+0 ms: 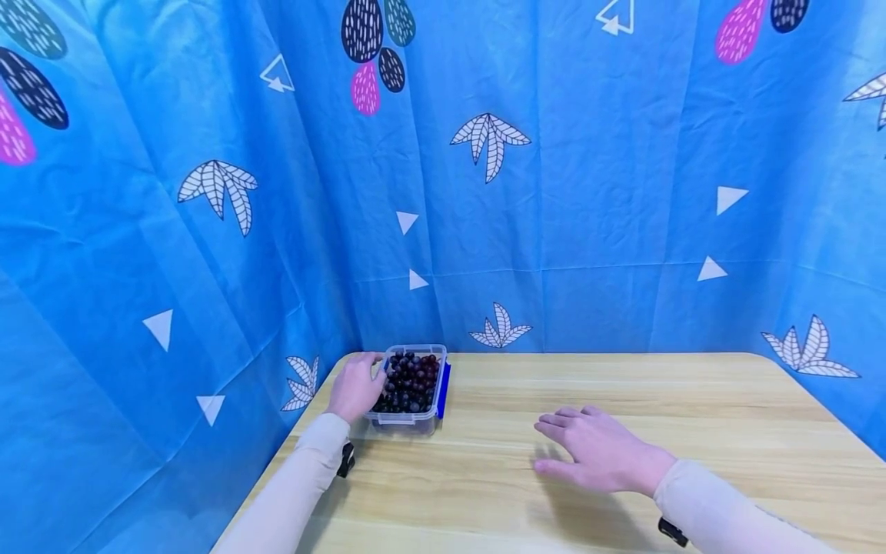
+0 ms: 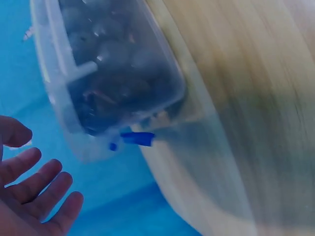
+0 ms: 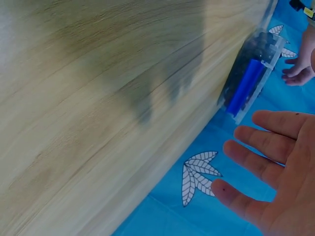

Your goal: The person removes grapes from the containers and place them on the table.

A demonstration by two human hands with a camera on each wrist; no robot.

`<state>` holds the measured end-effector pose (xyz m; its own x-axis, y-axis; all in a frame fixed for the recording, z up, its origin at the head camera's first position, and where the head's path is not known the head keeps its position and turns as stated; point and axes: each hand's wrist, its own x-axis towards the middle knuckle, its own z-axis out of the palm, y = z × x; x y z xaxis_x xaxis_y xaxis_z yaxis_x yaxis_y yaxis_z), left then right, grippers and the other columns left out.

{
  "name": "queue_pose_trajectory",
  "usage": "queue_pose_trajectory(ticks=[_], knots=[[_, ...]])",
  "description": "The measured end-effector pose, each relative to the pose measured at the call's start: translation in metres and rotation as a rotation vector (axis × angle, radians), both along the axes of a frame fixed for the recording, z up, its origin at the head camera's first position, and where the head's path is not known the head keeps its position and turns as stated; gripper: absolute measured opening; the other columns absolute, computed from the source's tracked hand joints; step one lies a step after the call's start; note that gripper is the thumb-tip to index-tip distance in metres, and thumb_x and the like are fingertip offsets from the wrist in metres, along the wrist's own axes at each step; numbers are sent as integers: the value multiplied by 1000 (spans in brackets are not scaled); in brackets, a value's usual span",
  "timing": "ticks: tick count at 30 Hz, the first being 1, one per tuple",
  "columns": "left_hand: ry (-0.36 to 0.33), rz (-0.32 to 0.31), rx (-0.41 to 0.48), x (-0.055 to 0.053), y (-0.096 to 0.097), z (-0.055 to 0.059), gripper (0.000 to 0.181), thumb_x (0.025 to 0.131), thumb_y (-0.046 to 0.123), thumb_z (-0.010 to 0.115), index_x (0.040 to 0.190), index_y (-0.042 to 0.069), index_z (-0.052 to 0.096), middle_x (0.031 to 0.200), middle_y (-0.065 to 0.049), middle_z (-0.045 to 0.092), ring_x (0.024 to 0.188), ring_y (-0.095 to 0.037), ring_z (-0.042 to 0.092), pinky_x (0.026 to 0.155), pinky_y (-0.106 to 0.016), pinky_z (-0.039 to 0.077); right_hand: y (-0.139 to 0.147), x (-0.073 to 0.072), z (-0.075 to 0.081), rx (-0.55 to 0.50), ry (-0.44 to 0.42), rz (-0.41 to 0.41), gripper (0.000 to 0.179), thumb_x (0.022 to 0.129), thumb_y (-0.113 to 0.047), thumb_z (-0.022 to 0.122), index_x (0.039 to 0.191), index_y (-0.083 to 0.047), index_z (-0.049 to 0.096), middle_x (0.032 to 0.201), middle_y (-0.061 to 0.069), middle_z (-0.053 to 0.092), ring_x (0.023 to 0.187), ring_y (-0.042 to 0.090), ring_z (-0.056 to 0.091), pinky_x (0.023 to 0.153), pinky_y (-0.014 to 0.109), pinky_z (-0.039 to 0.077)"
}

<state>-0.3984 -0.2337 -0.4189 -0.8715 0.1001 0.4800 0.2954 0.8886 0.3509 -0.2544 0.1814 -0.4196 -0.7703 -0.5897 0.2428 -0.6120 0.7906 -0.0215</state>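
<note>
Clear plastic container (image 1: 404, 419) sits upright at the far left of the tabletop (image 1: 494, 408), near the back corner, with a heap of small round dark fruit (image 1: 411, 381) in it. Blue strip (image 1: 444, 391) runs along its right side. Left hand (image 1: 356, 386) is at the container's left side, fingers apart, thumb toward the rim; grip wide. Can't tell whether any fingertip touches the plastic. Right hand (image 1: 598, 452) is well apart from the container, over the tabletop to its right and nearer the person. Palm down, fingers straight, thumb out to the side; grip wide too. Shadow falls on the wood below it. Light sleeves (image 1: 287, 492) on both arms, black piece (image 1: 347, 459) at each wrist. Blue curtain (image 1: 609, 192) behind and at the sides, printed with leaves, triangles and coloured drops.
</note>
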Motion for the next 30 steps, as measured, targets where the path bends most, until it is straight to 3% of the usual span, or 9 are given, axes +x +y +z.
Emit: queue_pose_trajectory(ticks=[5,12,19,24,30], knots=[[-33,42,-22,-10,-8,-10,29,96,12,64,122,0,67,121,-19,68,111,-36,65,92,-52,53,-4,0,0,1,-3,1,76,96,-74,38,137,-14,63,138,7,63,129,31,58,105,56,44],[-134,95,-43,-13,-13,-21,29,98,17,61,123,4,67,110,-15,71,97,-31,69,82,-51,55,-7,-3,-2,-7,1,6,77,95,-74,38,136,-14,64,137,8,64,128,32,58,104,58,44],[-147,104,-42,-17,-13,-29,28,100,20,57,123,8,68,95,-7,72,79,-23,67,70,-47,55,-15,-9,-1,-19,-28,2,76,95,-74,39,136,-15,63,138,7,63,130,32,57,107,58,42],[-143,108,-28,-13,-13,-29,29,101,20,55,124,7,68,98,-9,73,83,-25,68,73,-49,55,-34,-19,-1,-66,-49,13,72,97,-70,42,135,-13,64,136,8,65,129,33,58,107,58,42],[-167,114,-39,-8,-11,-26,31,103,20,54,128,5,65,99,-11,74,80,-25,69,73,-49,56,-62,-40,1,-114,-16,-6,71,98,-68,40,131,-11,67,131,8,68,124,30,62,104,56,46]])
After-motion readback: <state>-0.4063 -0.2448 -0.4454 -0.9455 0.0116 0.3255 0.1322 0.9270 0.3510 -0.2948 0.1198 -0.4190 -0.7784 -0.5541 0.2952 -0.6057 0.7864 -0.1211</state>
